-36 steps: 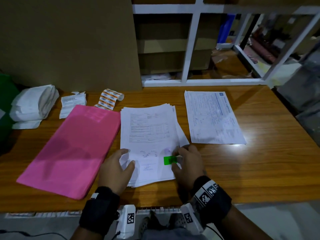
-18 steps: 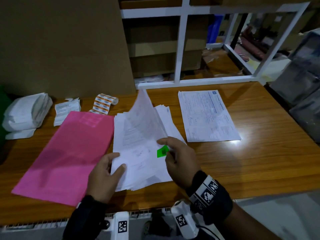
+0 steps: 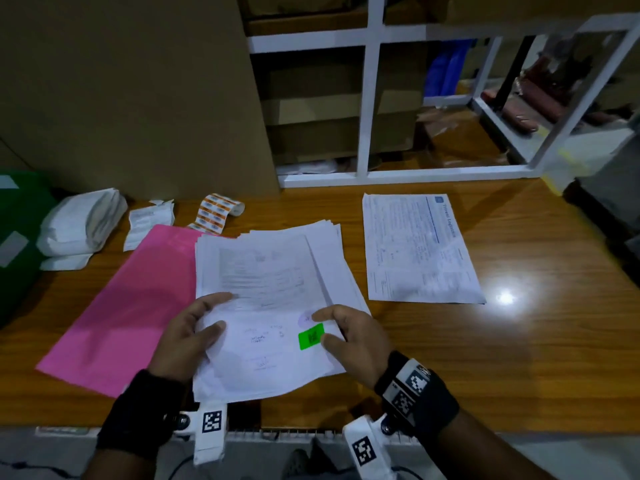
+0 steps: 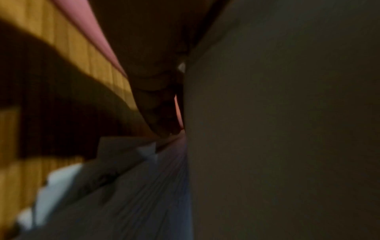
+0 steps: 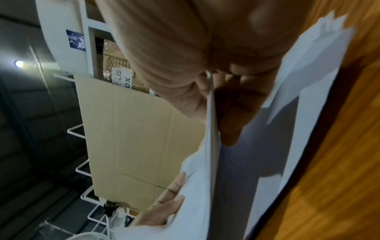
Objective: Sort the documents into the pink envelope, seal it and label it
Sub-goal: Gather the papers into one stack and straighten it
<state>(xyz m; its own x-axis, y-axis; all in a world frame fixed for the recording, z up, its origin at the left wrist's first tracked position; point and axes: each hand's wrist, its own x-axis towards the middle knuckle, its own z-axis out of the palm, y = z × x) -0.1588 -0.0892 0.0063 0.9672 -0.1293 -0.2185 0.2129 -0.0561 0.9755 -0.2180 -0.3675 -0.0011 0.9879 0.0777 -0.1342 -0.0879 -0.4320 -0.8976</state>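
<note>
Green sticker [image 3: 311, 336] — print unreadable — marks the paper stack [image 3: 273, 306] both hands pinch: left [image 3: 188, 337], right [image 3: 353, 337].

Little can be read. In the right wrist view a white label [image 5: 121, 78] on a carton [image 5: 117, 65] behind the cardboard sheet [image 5: 131, 138] shows the letters "LIS" and "OX", partly hidden. The single sheet [image 3: 420, 249] on the tabletop [image 3: 519, 341] carries a blue heading along its right edge, too blurred to read. Print on the stack [image 3: 263, 282] and the green sticker [image 3: 311, 336] is illegible.
</note>
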